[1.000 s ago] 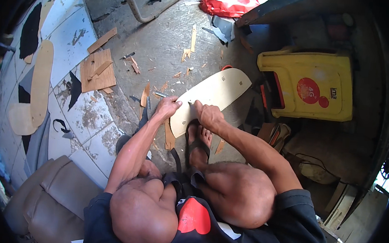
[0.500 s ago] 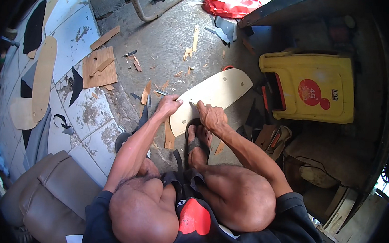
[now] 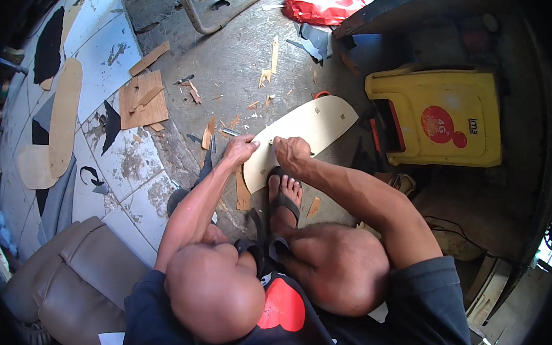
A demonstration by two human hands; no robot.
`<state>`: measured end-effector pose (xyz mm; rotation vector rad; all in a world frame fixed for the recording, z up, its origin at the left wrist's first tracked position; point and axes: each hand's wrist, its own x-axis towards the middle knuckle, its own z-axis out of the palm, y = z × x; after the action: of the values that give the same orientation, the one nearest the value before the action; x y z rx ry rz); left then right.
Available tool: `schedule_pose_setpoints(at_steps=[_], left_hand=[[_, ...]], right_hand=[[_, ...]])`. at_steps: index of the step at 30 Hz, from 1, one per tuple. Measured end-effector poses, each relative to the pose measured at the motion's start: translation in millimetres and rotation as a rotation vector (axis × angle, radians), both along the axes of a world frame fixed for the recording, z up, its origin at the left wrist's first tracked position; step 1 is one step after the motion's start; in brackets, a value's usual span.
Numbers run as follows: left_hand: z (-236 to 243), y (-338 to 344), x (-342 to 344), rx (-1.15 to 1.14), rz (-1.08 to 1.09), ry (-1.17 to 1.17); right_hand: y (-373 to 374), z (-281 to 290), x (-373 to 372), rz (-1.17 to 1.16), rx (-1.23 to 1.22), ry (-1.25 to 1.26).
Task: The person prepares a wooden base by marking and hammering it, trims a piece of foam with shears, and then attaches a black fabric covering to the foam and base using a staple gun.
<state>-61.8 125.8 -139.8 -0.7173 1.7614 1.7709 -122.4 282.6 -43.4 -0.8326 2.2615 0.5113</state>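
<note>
Little has shifted: both hands point(image 3: 268, 152) still press curled fingers on the pale board point(image 3: 303, 136) beside the yellow container point(image 3: 440, 116).

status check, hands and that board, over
Left hand pressing the near edge of the pale rounded board. Right hand on it too, pinching a small tool, too small to identify. Foot in sandal under board's near end.
</note>
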Motion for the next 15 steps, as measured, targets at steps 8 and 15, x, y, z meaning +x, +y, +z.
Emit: schedule_pose_setpoints(at_steps=[8,15], left_hand=[[6.7,0.4,-0.9,-0.322,-0.160,0.105],[-22.3,-1.9,5.5,-0.095,-0.071,0.059]], right_hand=[[38.6,32.1,10.8,-0.313,-0.399,-0.186],[13.5,3.9,30.5,-0.802,-0.472,-0.219]])
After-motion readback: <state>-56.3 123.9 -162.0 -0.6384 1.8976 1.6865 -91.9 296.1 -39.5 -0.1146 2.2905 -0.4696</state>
